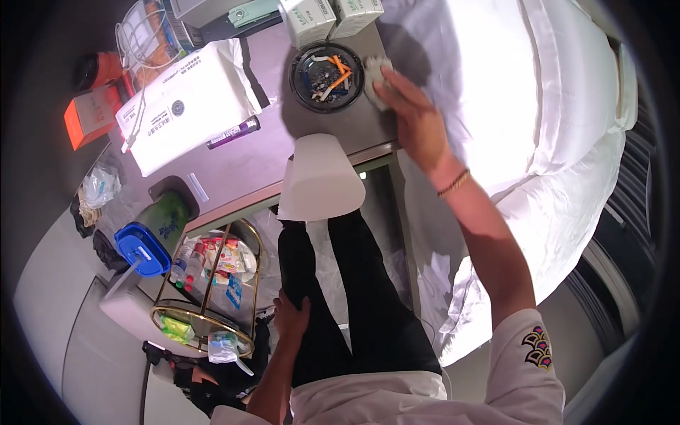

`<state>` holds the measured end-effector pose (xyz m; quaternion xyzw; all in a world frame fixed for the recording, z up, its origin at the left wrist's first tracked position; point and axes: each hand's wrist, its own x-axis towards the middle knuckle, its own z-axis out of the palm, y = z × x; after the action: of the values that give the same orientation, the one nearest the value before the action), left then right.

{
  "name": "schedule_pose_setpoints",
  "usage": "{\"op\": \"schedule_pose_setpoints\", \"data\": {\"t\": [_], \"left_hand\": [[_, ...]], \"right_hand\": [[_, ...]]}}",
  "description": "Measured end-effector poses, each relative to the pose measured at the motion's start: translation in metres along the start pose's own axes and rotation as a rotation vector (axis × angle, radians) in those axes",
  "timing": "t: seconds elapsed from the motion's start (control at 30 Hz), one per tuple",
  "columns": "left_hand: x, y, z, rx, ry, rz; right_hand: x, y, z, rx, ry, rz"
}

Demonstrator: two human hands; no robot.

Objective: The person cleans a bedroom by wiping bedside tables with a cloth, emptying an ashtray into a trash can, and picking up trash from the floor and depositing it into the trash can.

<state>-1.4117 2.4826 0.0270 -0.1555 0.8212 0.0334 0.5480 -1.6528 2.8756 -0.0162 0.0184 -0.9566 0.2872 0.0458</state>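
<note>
My right hand (414,117) is closed on a crumpled greyish-white cloth (377,83), pressed to the grey tabletop (297,122) just right of the ashtray. The round black ashtray (326,78) holds ash and several cigarette butts, some of them orange. My left hand (290,316) rests against the black trousers at my thigh, its thumb apart from the fingers and nothing seen in it.
Left on the tabletop lie a white packet (188,103), a purple tube (234,132) and an orange box (88,117). White cartons (308,21) stand behind the ashtray. A blue-lidded cup (145,248) and a gold-framed cart (205,312) are lower left. White bedding (496,85) is right.
</note>
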Motion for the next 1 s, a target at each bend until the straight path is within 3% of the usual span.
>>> {"op": "schedule_pose_setpoints", "data": {"t": [0.17, 0.33, 0.6, 1.0], "left_hand": [[0.000, -0.002, 0.000, -0.026, -0.001, -0.001], [0.003, -0.010, 0.004, -0.045, 0.044, 0.042], [0.003, -0.009, -0.005, -0.081, 0.027, 0.020], [0.008, -0.014, -0.004, -0.069, 0.032, 0.023]], "right_hand": [[-0.049, -0.024, -0.011, -0.014, -0.058, 0.090], [-0.018, -0.015, -0.013, -0.040, -0.095, 0.067], [-0.067, -0.063, 0.005, -0.181, 0.011, 0.158], [-0.040, -0.052, -0.003, -0.232, -0.117, -0.030]]}}
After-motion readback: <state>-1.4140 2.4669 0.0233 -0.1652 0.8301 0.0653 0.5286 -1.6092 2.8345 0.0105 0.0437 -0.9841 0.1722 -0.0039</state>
